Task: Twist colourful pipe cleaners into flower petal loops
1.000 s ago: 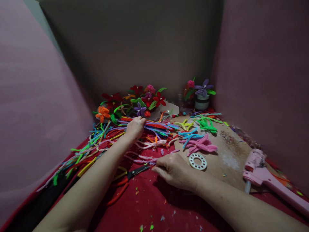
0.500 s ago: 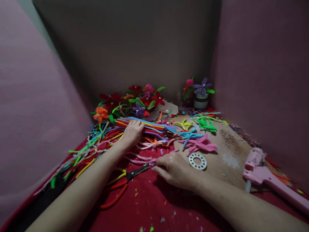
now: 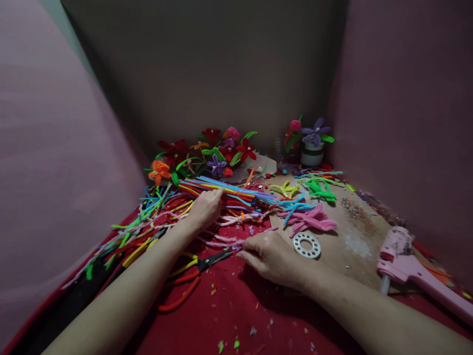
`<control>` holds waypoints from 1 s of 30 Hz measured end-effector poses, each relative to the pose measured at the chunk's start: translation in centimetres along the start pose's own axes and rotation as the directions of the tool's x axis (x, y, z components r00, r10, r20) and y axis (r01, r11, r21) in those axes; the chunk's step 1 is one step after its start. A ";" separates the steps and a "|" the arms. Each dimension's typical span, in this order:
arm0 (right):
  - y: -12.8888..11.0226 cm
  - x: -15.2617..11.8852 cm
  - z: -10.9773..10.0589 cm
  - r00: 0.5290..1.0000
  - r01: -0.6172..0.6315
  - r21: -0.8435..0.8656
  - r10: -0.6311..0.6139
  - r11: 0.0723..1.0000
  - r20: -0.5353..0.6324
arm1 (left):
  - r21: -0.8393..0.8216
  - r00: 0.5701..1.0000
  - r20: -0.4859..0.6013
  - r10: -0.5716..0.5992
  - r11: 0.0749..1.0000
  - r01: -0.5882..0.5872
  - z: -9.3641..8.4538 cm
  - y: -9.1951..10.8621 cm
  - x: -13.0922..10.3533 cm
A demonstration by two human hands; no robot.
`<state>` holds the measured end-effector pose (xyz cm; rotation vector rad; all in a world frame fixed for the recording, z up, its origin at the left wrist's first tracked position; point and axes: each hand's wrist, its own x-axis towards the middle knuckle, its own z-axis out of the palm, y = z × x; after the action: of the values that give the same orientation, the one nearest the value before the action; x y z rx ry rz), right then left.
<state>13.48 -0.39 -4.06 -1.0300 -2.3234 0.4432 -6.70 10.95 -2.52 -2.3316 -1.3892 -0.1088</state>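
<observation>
My left hand (image 3: 205, 211) lies with curled fingers at the near edge of a bundle of colored pipe cleaners (image 3: 236, 190), blue, red, yellow and purple; its fingertips are partly hidden among the stems. My right hand (image 3: 268, 254) is closed in a pinch low over the red cloth. Pale pink pipe cleaners (image 3: 221, 240) run up to its fingertips, but what lies between them is too small to make out. Just left of that hand, scissors (image 3: 209, 262) with red and yellow handles lie with their blade tips close to the fingers.
A pink glue gun (image 3: 401, 259) rests at the right. Cardboard (image 3: 364, 224) carries pink pipe-cleaner pieces (image 3: 314, 219), green pieces (image 3: 320, 190) and a white disc with holes (image 3: 306, 245). Behind stand pipe-cleaner flowers (image 3: 218, 160) and a small pot (image 3: 312, 154). Scraps dot the red cloth (image 3: 221, 315).
My left hand has drawn slightly back toward me, from on top of the bundle to its near edge, fingers more curled. My right hand stays pinched in place. The view has shifted a little.
</observation>
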 end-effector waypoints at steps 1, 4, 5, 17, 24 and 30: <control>0.0 0.0 0.0 1.000 -0.002 0.003 0.002 1.000 0.000 | -0.002 1.000 -0.009 -0.021 1.000 0.021 0.0 0.0 0.0; 0.0 -0.1 -0.1 1.000 -0.010 0.009 0.010 1.000 -0.008 | -0.003 0.996 -0.040 -0.079 0.997 0.079 -0.2 0.2 0.2; 0.0 -0.1 0.0 1.000 -0.014 0.012 0.014 1.000 -0.016 | -0.005 0.995 -0.040 -0.095 0.995 0.095 -0.4 0.3 0.4; 1.4 1.6 -2.9 0.661 -0.075 0.841 0.658 0.536 -0.361 | 0.073 0.967 0.180 -0.182 0.982 0.172 -2.5 1.7 0.5; 3.6 2.6 -2.7 0.586 -0.292 0.880 0.797 0.374 -0.144 | 0.044 0.966 0.166 -0.199 0.980 0.195 -2.3 1.7 -0.8; 3.2 2.8 -2.0 0.654 -0.459 0.782 0.756 0.422 -0.024 | 0.009 0.975 0.112 -0.193 0.981 0.194 -3.0 2.0 -1.5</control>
<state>14.98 3.96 -3.11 -1.3610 -1.1018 1.2260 -5.31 7.78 -0.81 -2.2292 -1.6710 -0.0358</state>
